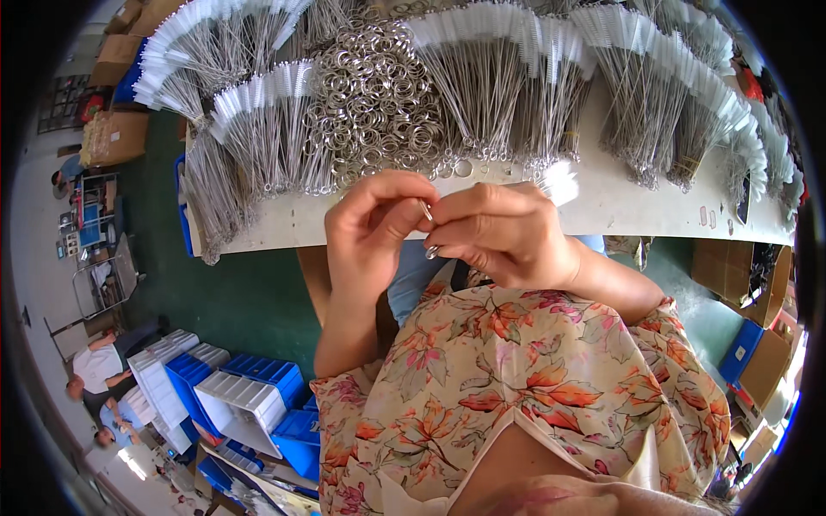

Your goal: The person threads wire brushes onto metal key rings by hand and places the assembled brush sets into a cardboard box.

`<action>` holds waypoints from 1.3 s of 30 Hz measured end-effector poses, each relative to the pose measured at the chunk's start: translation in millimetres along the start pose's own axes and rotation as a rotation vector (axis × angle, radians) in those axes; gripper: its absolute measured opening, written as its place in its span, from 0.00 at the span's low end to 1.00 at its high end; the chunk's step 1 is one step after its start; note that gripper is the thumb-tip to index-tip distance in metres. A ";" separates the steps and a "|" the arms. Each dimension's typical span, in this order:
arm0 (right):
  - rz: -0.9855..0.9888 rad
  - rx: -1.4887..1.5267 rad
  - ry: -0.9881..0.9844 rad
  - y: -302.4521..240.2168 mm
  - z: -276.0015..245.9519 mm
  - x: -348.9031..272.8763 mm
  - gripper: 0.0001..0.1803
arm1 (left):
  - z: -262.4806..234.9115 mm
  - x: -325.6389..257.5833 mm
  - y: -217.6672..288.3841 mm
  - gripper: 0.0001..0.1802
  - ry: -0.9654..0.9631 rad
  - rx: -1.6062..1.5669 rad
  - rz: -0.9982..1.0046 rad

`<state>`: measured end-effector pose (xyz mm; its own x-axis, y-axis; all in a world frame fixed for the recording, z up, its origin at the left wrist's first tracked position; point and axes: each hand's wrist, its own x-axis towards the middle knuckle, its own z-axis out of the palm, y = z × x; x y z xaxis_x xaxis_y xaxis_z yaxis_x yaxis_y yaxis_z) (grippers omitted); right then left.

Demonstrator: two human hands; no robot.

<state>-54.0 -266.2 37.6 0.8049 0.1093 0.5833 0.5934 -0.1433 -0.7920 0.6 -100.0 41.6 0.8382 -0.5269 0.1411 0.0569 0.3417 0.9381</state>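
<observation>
In front of my chest, both hands meet just off the near edge of the table. My left hand [372, 225] pinches a small metal ring [426, 209] between thumb and fingertips. My right hand [512, 230] grips the same ring from the other side, fingers curled. A second shiny ring [432, 252] shows under the curled fingers of my right hand; whether more lie inside is hidden. Beyond my hands a heap of loose metal rings [379, 103] covers the middle of the table. Bundles of wire-handled brushes [482, 77] with white bristles lie on both sides of it.
The white table [637, 211] ends just beyond my hands. More brush bundles [249, 129] lie left of the heap. Blue and white crates [245, 400] stand on the green floor at lower left. Cardboard boxes [744, 275] sit at right. Other people [99, 365] are far left.
</observation>
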 end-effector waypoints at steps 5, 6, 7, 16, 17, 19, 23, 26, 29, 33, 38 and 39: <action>-0.388 -0.453 -0.082 7.7 -8.1 0.7 0.15 | -13.6 1.5 12.6 0.11 -0.151 -0.078 -0.201; -0.419 -0.532 -0.132 6.7 -9.6 0.2 0.15 | -15.3 0.6 16.7 0.12 -0.163 -0.004 -0.215; -0.417 -0.535 -0.131 6.2 -9.6 -0.8 0.15 | -15.0 -0.5 19.8 0.12 -0.175 0.069 -0.229; 0.507 0.323 -0.025 -14.6 -15.2 17.0 0.08 | 0.7 -4.7 11.2 0.16 0.067 0.691 0.491; 0.590 0.400 -0.007 -15.0 -14.5 20.9 0.09 | 0.9 -3.3 11.5 0.16 0.074 0.712 0.522; 0.628 0.505 0.014 -13.8 -8.4 23.7 0.09 | 2.3 -0.7 9.9 0.17 0.086 0.698 0.559; 0.664 0.617 0.054 -7.3 -1.4 25.6 0.09 | 1.5 2.7 15.0 0.16 0.056 0.753 0.512; 0.673 0.585 0.028 -2.4 -3.0 26.3 0.08 | -1.2 1.9 18.7 0.16 0.064 0.700 0.405; 0.665 0.446 -0.092 -1.5 -11.4 28.3 0.07 | -5.6 3.0 21.4 0.16 -0.005 0.647 0.359; 0.654 0.309 -0.214 -6.4 -17.1 31.8 0.05 | -10.5 4.2 20.6 0.16 -0.060 0.514 0.296; 0.764 0.530 -0.225 -0.2 -16.7 25.9 0.06 | -20.4 7.6 18.4 0.14 -0.058 0.308 0.031; 0.793 0.573 -0.209 -0.6 -15.3 25.7 0.06 | -22.3 8.6 18.1 0.14 -0.051 0.210 -0.112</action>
<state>-33.6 -278.4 55.9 0.9180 0.3666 -0.1513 -0.2505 0.2401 -0.9379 20.9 -80.9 52.8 0.8044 -0.5926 0.0434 0.0291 0.1122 0.9933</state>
